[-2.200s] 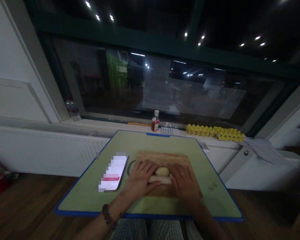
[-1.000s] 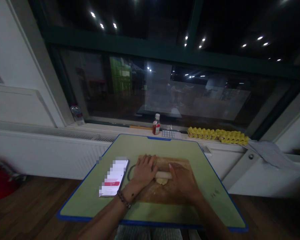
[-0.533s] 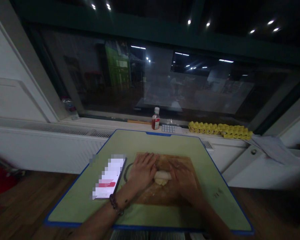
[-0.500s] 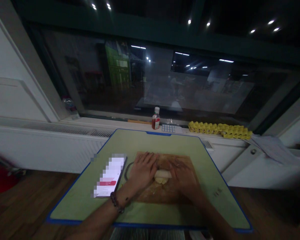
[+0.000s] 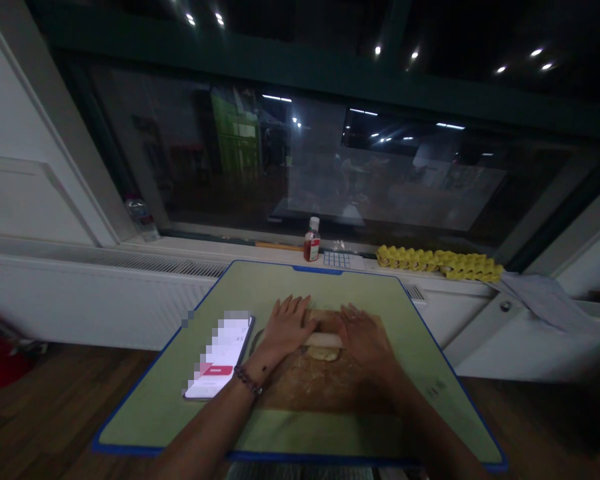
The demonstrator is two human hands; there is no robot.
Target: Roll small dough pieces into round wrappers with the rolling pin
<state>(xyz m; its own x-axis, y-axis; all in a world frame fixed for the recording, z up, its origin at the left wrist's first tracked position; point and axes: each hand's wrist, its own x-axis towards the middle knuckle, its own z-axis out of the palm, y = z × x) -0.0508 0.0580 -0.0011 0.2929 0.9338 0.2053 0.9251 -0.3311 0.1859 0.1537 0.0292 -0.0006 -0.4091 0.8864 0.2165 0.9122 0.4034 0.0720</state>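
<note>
A pale rolling pin [image 5: 324, 340] lies crosswise on the brown board [image 5: 320, 390], its ends hidden under my hands. My left hand [image 5: 286, 328] rests flat over the left end, fingers stretched forward, with a beaded bracelet at the wrist. Over the right end lies my right hand [image 5: 363, 337], palm down and fingers extended. Just on my side of the pin is a flattened piece of dough [image 5: 323, 354], partly under it. White smears, perhaps flour, mark the board near the dough.
The green folding table [image 5: 190, 423] has a blue edge. A lit phone [image 5: 220, 363] lies to the left. On the windowsill stand a small bottle [image 5: 311, 241], yellow egg trays [image 5: 437, 262] and a clear plastic bottle [image 5: 143, 217]. A cloth [image 5: 555, 303] hangs at the right.
Both hands and the rolling pin have moved a little forward, away from me. My fingers are straighter, and more of the dough shows behind the pin, on my side.
</note>
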